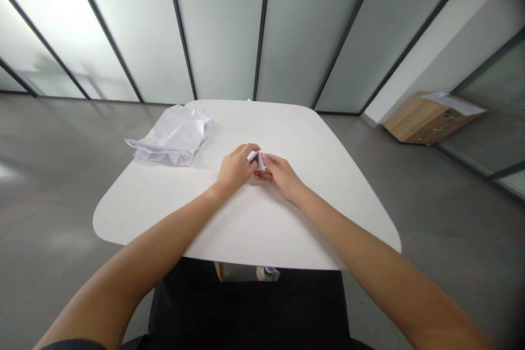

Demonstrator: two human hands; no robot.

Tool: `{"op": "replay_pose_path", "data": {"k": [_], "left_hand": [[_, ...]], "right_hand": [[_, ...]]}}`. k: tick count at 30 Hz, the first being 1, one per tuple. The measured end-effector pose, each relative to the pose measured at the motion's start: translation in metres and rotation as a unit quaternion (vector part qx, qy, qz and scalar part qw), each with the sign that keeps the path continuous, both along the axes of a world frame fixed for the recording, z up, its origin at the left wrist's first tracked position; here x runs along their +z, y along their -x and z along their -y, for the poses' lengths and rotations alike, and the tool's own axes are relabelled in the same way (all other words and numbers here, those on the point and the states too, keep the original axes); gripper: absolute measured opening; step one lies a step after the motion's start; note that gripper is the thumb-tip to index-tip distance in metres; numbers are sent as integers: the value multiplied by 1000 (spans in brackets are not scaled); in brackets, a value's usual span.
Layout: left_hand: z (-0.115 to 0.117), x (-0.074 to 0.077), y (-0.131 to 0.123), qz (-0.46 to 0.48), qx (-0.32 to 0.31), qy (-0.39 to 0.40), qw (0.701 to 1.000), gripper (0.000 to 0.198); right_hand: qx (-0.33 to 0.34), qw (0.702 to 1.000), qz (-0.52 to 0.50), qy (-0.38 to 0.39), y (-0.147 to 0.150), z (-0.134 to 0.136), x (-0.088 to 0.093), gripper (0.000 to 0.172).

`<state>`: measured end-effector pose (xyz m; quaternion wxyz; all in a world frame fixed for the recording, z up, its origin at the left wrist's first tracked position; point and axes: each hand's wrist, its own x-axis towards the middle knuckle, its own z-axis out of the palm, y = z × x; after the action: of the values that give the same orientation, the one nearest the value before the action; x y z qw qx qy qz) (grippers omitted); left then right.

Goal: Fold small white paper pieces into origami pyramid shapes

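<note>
A small folded white paper (261, 161) is held between my two hands, just above the middle of the white table (262, 229). My left hand (239, 164) grips its left side, with the fingers curled over the paper. On the right, my right hand (278, 174) pinches the other side between thumb and fingers. The paper stands up in a pointed fold, and its lower part is partly hidden by the fingers.
Creased white paper sheets (174, 134) lie at the table's back left, one corner sticking out past the edge. Frosted glass panels (221, 27) stand behind the table. A wooden cabinet (429, 120) with papers on top is on the floor at the right.
</note>
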<state>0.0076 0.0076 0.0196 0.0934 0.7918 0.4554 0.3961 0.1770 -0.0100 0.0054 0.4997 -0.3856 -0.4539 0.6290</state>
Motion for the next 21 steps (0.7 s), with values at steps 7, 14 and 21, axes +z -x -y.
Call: {"op": "replay_pose_path", "data": {"k": [7, 14, 21], "left_hand": [[7, -2, -2, -97, 12, 18, 995, 42], [-6, -8, 1, -4, -71, 23, 997, 58], [-14, -7, 6, 137, -168, 156, 964, 49]], "right_hand": [[43, 998, 28, -30, 4, 5, -1, 40], [-38, 999, -18, 0, 4, 2, -1, 45], [-83, 994, 64, -34, -13, -9, -6, 32]]}}
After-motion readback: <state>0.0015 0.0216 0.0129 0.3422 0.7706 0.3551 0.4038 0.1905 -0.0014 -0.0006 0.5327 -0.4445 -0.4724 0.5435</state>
